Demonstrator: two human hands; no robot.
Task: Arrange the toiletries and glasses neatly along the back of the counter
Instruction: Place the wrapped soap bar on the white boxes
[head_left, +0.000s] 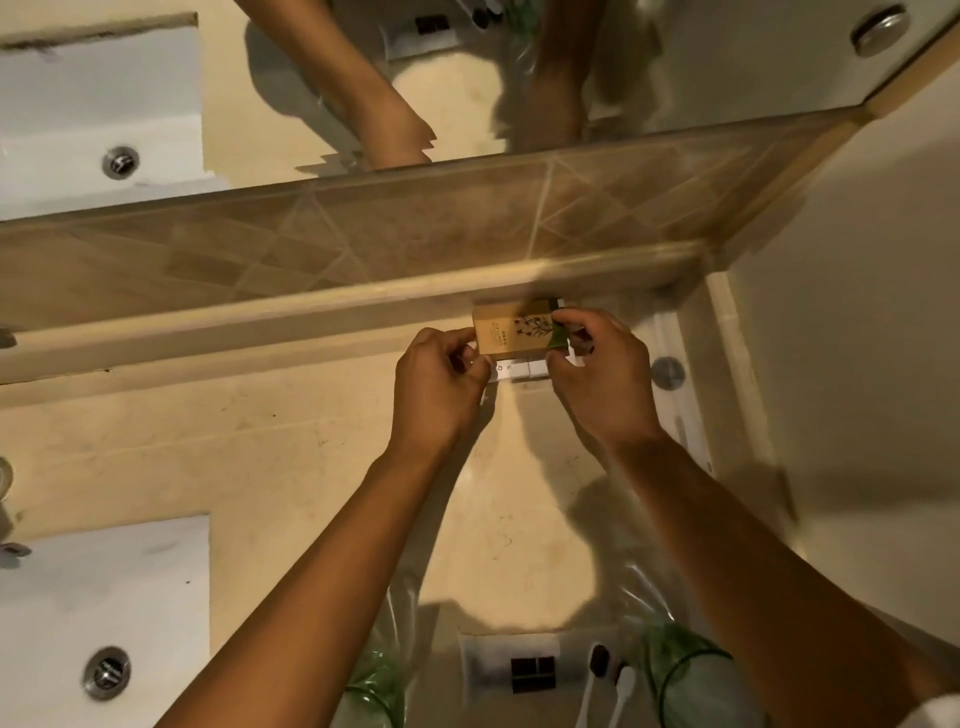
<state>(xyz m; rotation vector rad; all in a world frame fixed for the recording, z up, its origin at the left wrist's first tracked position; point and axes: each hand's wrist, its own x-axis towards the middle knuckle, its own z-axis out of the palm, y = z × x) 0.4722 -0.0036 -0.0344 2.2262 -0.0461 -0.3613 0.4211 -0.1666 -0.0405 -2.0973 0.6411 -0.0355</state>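
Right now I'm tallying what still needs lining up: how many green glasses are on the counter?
2. One green glass sits at the near edge between the forearms; the other green glass is by the right forearm, beside the toothbrushes. The arms may hide more.

A box (514, 332) lies atop white packets (519, 369) against the counter's (260, 441) back ledge (260, 312).

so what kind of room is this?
Most likely a bathroom, perhaps a hotel's: a sink with a drain set into the counter, a mirror above the tiled back edge, and toothbrushes near the front.
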